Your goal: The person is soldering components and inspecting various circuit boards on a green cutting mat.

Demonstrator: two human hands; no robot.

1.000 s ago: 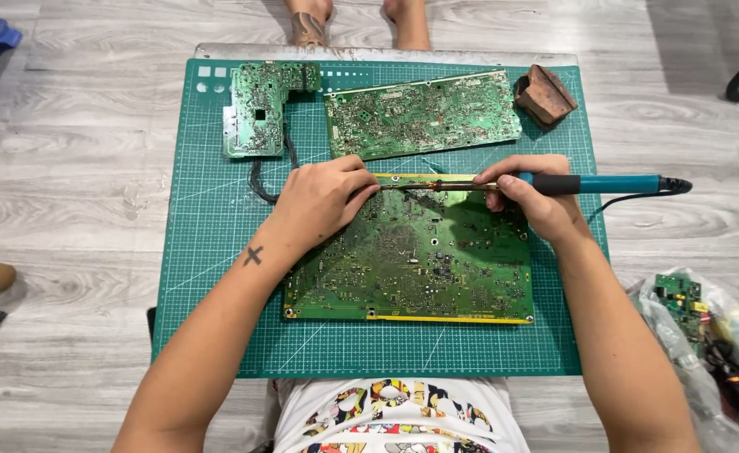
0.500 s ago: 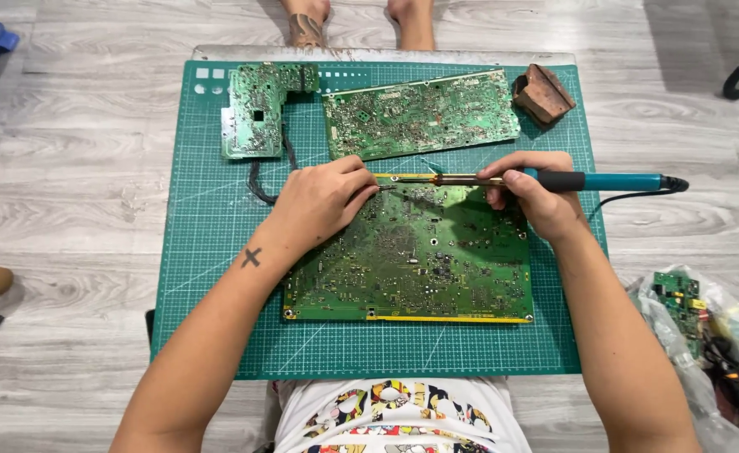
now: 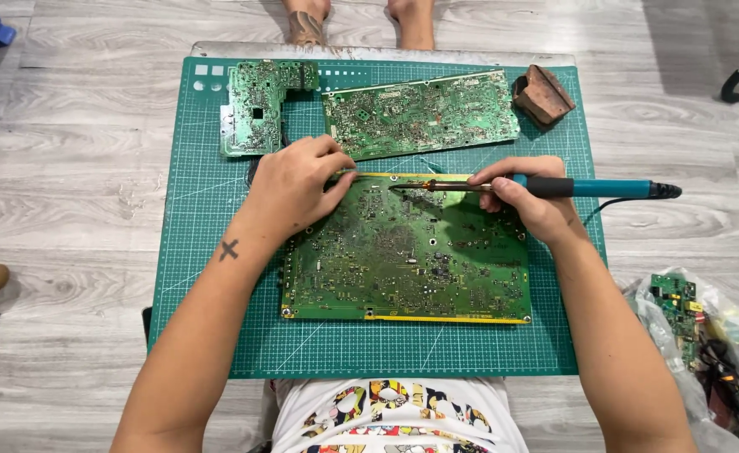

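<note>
Vs. a second ago, almost nothing has moved: the soldering iron (image 3: 554,186) has shifted only slightly, tip still on the top edge of the large circuit board (image 3: 407,247), so the same joint is probably still being worked. Right hand (image 3: 530,201) has its fingers wrapped around the iron's teal handle, pen-style, barrel pointing left and roughly level. Left hand (image 3: 298,189) rests on the board's upper-left corner, fingers pinched narrow toward the yellow edge strip; cannot tell whether they hold solder wire or just press the board down. The board lies flat in the middle of the green cutting mat (image 3: 218,335), which sits on a low bench on the wood floor. Above it on the mat: a long circuit board (image 3: 420,113) tilted slightly, a smaller notched board (image 3: 256,105) at top left, and a brown block (image 3: 542,94) at top right, apart from the boards. Containers: one clear plastic bag (image 3: 705,352) on the floor at right, holding a small green board, cables and other parts too jumbled to identify. Another person's bare feet (image 3: 306,21) show at the top edge.
</note>
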